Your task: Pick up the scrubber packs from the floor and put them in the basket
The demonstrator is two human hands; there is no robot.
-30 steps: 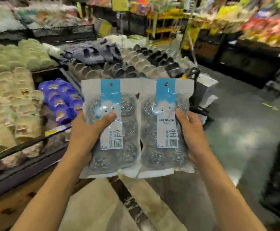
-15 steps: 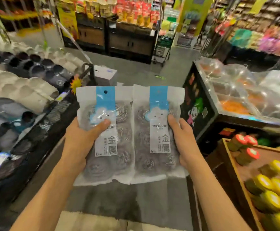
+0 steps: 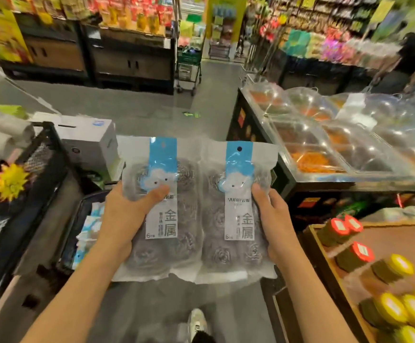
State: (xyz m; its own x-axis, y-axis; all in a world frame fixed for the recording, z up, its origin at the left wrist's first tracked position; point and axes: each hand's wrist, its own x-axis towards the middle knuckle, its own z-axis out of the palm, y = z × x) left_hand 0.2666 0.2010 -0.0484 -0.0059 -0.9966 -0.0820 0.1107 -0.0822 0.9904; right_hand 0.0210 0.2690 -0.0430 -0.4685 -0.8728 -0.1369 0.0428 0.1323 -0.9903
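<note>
Blue-labelled clear scrubber packs (image 3: 196,209) of steel-wool coils, one gripped by left hand (image 3: 124,216), one by right hand (image 3: 273,219).

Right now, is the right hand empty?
No, the right hand grips a clear plastic pack of steel scrubbers with a blue label.

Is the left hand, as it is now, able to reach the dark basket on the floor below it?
Probably yes. The left hand, gripping a clear pack of metal scrubbers, hangs just above the dark basket, which lies open with blue-and-white packs inside. Nothing stands between them.
</note>
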